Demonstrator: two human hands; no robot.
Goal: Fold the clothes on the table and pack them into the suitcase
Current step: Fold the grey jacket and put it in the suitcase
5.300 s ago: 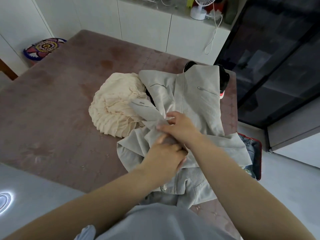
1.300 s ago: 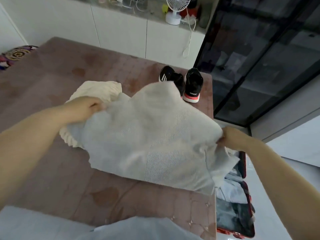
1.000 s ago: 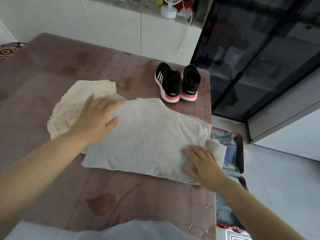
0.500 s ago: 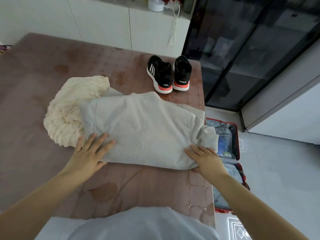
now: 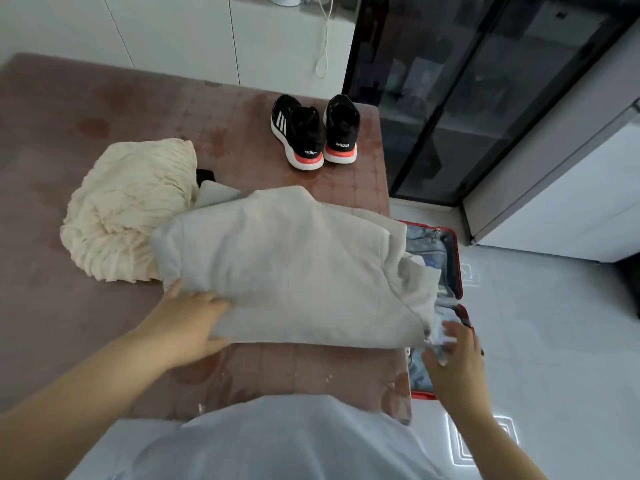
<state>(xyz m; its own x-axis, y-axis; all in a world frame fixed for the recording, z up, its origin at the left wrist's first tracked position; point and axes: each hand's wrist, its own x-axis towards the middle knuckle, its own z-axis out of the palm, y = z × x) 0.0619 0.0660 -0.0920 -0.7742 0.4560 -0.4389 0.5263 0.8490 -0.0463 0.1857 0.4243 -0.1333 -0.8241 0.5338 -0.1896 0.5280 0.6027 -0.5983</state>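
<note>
A folded pale grey garment [image 5: 294, 271] lies on the brown table [image 5: 52, 150], its right end hanging over the table's right edge above the open red suitcase [image 5: 458, 271] on the floor. My left hand [image 5: 190, 323] is at the garment's near left corner, fingertips tucked under the edge, thumb beside it. My right hand [image 5: 453, 362] is blurred, fingers spread, past the table edge over the suitcase, just below the garment's hanging end and holding nothing. A crumpled cream pleated garment [image 5: 128, 209] lies to the left, touching the grey one.
A pair of black sneakers [image 5: 313, 133] stands at the table's far right corner. Bluish clothing fills the suitcase. Dark glass doors [image 5: 485, 98] rise behind it, white cabinets [image 5: 207, 39] behind the table. A small black item [image 5: 205, 174] peeks out beside the cream garment.
The grey garment has shifted right, its end now over the table edge. My right hand left the garment and moved out over the suitcase. My left hand slid under the near left corner.
</note>
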